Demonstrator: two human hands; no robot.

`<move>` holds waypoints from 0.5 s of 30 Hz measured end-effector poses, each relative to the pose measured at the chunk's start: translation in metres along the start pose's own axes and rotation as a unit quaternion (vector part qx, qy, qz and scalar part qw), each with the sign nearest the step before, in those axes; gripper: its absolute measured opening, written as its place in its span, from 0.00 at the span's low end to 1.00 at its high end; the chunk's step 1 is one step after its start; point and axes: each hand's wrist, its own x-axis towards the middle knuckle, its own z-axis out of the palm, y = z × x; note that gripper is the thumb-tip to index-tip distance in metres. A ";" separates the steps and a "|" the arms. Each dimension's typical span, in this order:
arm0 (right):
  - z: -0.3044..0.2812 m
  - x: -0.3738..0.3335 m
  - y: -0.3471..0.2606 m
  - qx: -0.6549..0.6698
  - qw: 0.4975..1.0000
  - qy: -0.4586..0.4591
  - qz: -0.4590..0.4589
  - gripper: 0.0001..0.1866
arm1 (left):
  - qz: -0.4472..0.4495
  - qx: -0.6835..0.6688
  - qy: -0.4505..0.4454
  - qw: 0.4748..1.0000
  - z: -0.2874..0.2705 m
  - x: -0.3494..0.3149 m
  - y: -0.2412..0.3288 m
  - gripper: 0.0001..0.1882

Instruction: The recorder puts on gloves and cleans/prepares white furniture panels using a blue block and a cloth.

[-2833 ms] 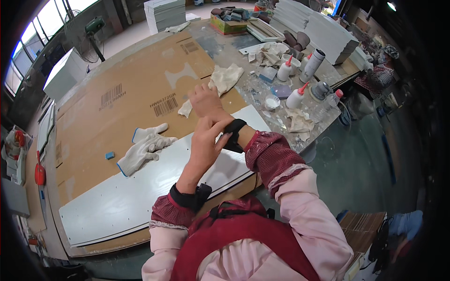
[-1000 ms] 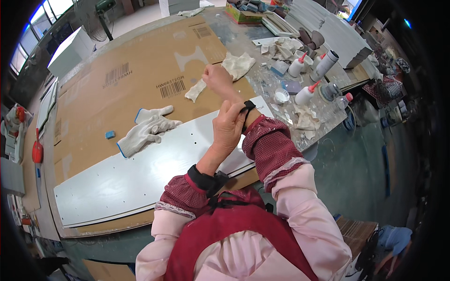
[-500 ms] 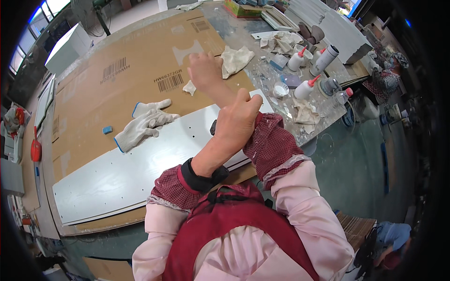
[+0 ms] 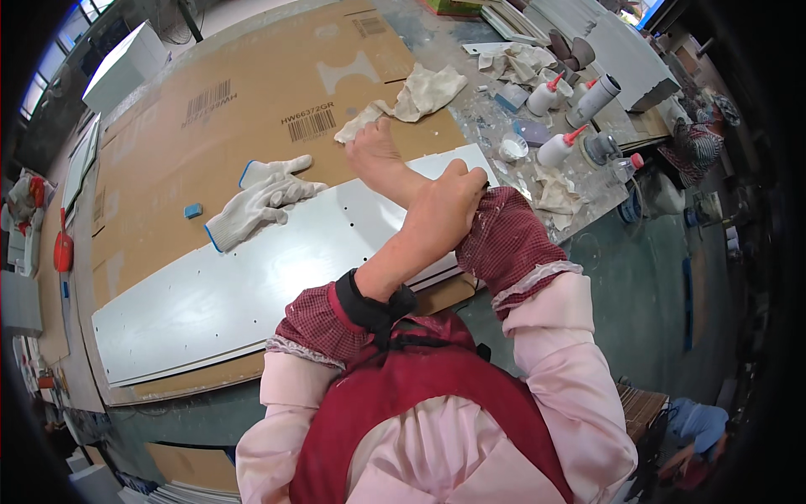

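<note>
My left hand (image 4: 445,214), with a black band round its wrist, is closed on the cuff of the dark red checked oversleeve (image 4: 512,235) on my right forearm. My right hand (image 4: 378,155) reaches out to the left past it, fingers curled in, with nothing visible in them. Just beyond its knuckles lies a crumpled cream rag (image 4: 428,91). Both arms are crossed above a long white panel (image 4: 218,290) with small dark holes. White knit gloves (image 4: 264,202) with blue edging lie across the panel's far edge and the cardboard.
Brown cardboard (image 4: 252,84) covers much of the table, with a small blue block (image 4: 193,211) on it. Glue bottles with red tips (image 4: 556,149), a cup (image 4: 513,148) and rags stand at the right. A white block (image 4: 126,71) sits at far left. Other people work at the right.
My left hand has moved right and slightly down, gripping the oversleeve cuff. My right hand has come down nearer the panel and uncovered part of the rag. The view has shifted slightly.
</note>
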 end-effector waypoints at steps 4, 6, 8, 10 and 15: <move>0.001 0.001 0.009 0.230 0.971 0.036 0.049 0.07 | -0.032 -0.067 -0.028 0.997 -0.009 -0.003 -0.009 0.04; -0.002 0.008 0.024 0.371 0.921 0.011 0.116 0.07 | -0.012 -0.085 -0.048 0.995 -0.012 -0.005 -0.009 0.05; 0.003 0.013 0.042 0.677 0.704 0.099 0.191 0.05 | -0.009 -0.068 -0.013 0.998 -0.006 -0.012 -0.012 0.07; -0.008 0.015 0.044 0.749 0.623 0.118 0.191 0.05 | -0.014 -0.041 0.028 0.999 -0.006 -0.021 -0.017 0.08; -0.023 0.009 0.056 0.871 0.420 0.185 0.175 0.04 | 0.038 0.078 0.116 0.989 0.011 -0.028 -0.011 0.14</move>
